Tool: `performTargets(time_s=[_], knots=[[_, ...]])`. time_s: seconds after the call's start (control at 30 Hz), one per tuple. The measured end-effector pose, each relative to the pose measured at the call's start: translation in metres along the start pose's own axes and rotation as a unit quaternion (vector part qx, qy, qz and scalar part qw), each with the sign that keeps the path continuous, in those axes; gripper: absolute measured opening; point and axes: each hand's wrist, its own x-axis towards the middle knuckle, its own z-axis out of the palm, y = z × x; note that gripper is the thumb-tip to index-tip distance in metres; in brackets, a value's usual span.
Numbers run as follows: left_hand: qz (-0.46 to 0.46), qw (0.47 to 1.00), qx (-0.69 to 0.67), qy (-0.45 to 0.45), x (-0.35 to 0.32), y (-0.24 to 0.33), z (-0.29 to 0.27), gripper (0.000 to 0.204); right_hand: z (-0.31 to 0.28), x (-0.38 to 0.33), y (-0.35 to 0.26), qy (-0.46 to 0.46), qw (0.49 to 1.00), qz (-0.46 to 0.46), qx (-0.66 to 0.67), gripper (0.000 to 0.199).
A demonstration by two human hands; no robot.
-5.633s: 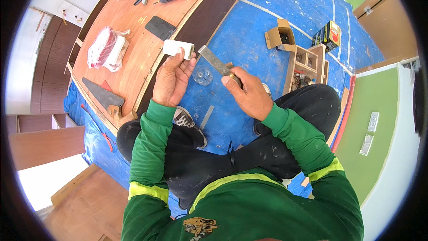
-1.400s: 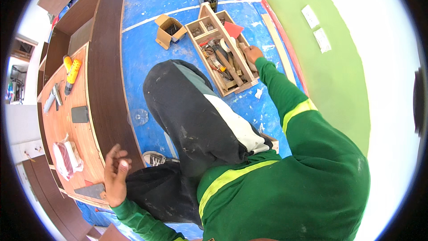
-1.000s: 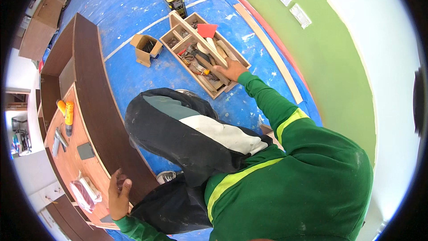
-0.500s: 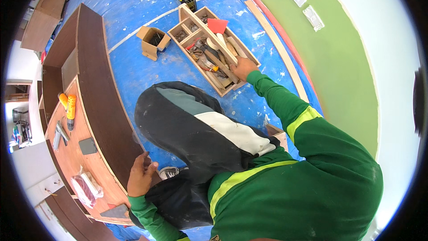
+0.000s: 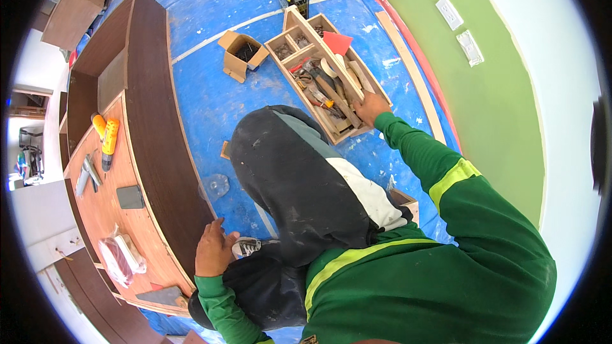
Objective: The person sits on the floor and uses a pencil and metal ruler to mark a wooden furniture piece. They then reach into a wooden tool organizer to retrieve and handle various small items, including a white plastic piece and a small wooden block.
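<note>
A curved wooden counter (image 5: 121, 172) was steadied at its dark front edge by the left hand (image 5: 213, 251), fingers spread flat, while a tool was apparently being picked from the wooden toolbox (image 5: 328, 83), whose near end was reached by the right hand (image 5: 370, 107), its grip not discernible, a firm closing grasp being called for next.

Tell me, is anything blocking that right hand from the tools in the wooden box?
Nothing visible blocks it. The right hand is already at the near end of the wooden toolbox, with its fingers in among the tools. The left hand rests far off, against the dark curved panel.
</note>
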Motion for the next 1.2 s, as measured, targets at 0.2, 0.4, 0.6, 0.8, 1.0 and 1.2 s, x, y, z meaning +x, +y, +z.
performTargets(time_s=[0.2, 0.4, 0.6, 0.8, 1.0, 1.2], knots=[[0.002, 0.999, -0.024, 0.020, 0.002, 0.010, -0.011, 0.058, -0.003, -0.001, -0.006, -0.005, 1.000, 0.007, -0.010, 0.053], [0.004, 1.000, -0.019, 0.017, -0.004, 0.012, -0.010, 0.056, 0.004, 0.006, -0.003, 0.005, 1.000, 0.005, -0.031, 0.054], [-0.035, 0.997, -0.073, -0.019, 0.005, 0.005, -0.010, 0.057, 0.015, 0.011, 0.015, 0.052, 0.998, -0.014, -0.018, 0.058], [-0.002, 0.993, -0.060, 0.097, 0.061, -0.032, 0.074, 0.079, 0.010, 0.007, 0.002, 0.040, 0.998, -0.020, -0.034, 0.053], [-0.313, 0.871, -0.337, 0.175, 0.196, -0.051, 0.207, 0.134, 0.008, 0.004, -0.005, 0.021, 0.999, -0.023, -0.018, 0.052], [-0.461, 0.839, -0.179, 0.226, 0.292, -0.072, 0.275, 0.140, 0.007, 0.000, -0.014, 0.011, 1.000, -0.003, -0.014, 0.053]])
